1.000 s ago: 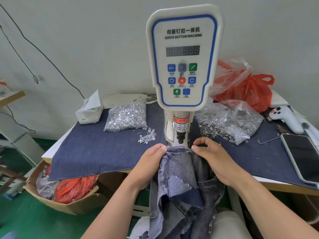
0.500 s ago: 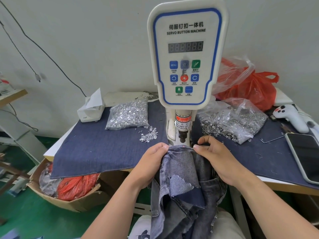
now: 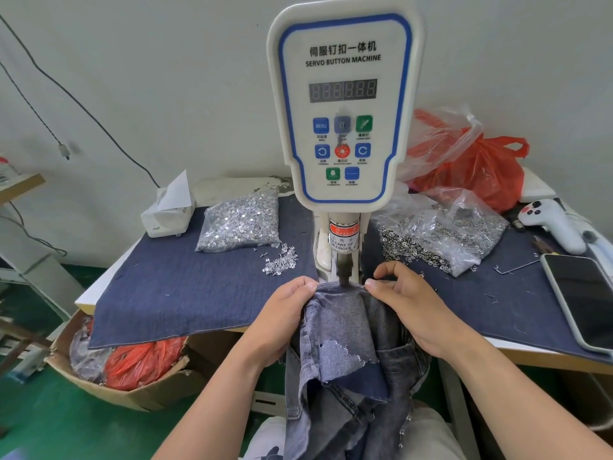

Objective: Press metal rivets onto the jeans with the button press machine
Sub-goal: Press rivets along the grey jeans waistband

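While both hands' fingers (image 3: 310, 287) pinch, jeans (image 3: 341, 313) stretch between.

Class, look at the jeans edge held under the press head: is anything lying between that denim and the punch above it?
Nothing visible. The jeans edge sits right under the punch of the button machine. The left hand and right hand pinch the denim on either side, fingertips close beside the punch but not under it.

Both forearms reach forward, left hand (image 3: 288, 305) and right hand (image 3: 403, 295) each in a curled pinching grip, thumbs facing inward.
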`<action>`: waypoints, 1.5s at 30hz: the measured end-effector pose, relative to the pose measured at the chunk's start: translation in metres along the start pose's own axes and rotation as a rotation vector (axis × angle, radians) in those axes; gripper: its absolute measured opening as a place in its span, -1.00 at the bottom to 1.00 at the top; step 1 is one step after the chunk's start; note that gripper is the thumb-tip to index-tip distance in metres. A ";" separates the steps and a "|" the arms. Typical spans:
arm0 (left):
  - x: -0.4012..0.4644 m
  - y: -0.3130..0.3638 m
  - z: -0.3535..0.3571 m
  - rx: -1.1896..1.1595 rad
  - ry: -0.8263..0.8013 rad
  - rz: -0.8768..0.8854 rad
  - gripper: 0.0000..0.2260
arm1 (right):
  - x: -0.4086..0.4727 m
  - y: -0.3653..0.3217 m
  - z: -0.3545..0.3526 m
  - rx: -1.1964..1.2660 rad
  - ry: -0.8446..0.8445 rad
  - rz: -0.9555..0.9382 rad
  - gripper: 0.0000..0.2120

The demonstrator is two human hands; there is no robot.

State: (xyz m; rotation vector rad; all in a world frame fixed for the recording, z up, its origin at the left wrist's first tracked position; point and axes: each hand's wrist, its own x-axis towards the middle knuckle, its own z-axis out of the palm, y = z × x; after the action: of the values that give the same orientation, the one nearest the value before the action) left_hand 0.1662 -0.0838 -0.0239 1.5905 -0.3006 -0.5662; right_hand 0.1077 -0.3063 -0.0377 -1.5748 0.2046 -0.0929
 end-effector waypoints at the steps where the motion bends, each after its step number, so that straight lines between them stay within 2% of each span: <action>1: 0.000 0.000 0.000 -0.005 -0.002 -0.003 -0.77 | 0.000 0.000 0.000 -0.004 0.001 0.002 -0.86; 6: 0.000 0.002 0.000 -0.018 -0.007 -0.005 -0.76 | 0.000 -0.001 0.000 -0.013 -0.005 0.002 -0.87; 10: -0.002 0.001 0.001 -0.045 -0.008 -0.002 -0.75 | -0.004 -0.003 0.000 0.035 0.006 0.035 -0.95; 14: -0.007 -0.001 -0.002 -0.107 -0.053 0.006 -0.69 | -0.010 -0.011 -0.002 0.084 -0.079 0.050 -0.86; 17: -0.014 0.001 0.000 -0.137 -0.096 0.046 -0.76 | -0.022 -0.023 -0.001 -0.100 -0.181 0.027 -0.72; 20: -0.020 0.008 0.007 -0.134 -0.135 0.099 -0.80 | -0.034 -0.037 0.003 -0.298 -0.278 -0.011 -0.66; 22: -0.024 0.014 0.011 -0.097 -0.175 0.133 -0.81 | -0.037 -0.042 0.005 -0.432 -0.305 -0.080 -0.70; 24: -0.029 0.022 0.012 0.005 -0.193 0.166 -0.80 | -0.039 -0.044 0.003 -0.463 -0.304 -0.170 -0.84; 27: -0.034 0.027 0.007 0.222 -0.198 0.188 -0.74 | -0.043 -0.048 -0.002 -0.357 -0.350 -0.220 -0.90; 30: -0.034 0.029 0.001 0.400 -0.226 0.172 -0.72 | -0.048 -0.046 -0.001 -0.094 -0.413 -0.141 -0.86; 34: -0.033 0.025 -0.003 0.603 -0.213 0.166 -0.81 | -0.050 -0.037 0.005 0.149 -0.355 -0.015 -0.87; 36: -0.035 0.020 -0.005 0.552 -0.211 0.133 -0.88 | -0.049 -0.035 0.006 0.068 -0.305 0.023 -0.88; 39: -0.039 0.015 -0.006 0.436 -0.213 0.119 -0.83 | -0.043 -0.033 0.008 -0.325 -0.249 0.018 -0.73; 45: -0.030 0.003 -0.001 0.466 -0.145 0.148 -0.88 | -0.034 -0.029 0.010 -0.610 -0.200 -0.062 -0.93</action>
State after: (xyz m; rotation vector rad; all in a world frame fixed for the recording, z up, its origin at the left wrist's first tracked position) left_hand 0.1425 -0.0679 -0.0160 1.9561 -0.6936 -0.5207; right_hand 0.0784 -0.2896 -0.0070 -2.1840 0.0229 0.0893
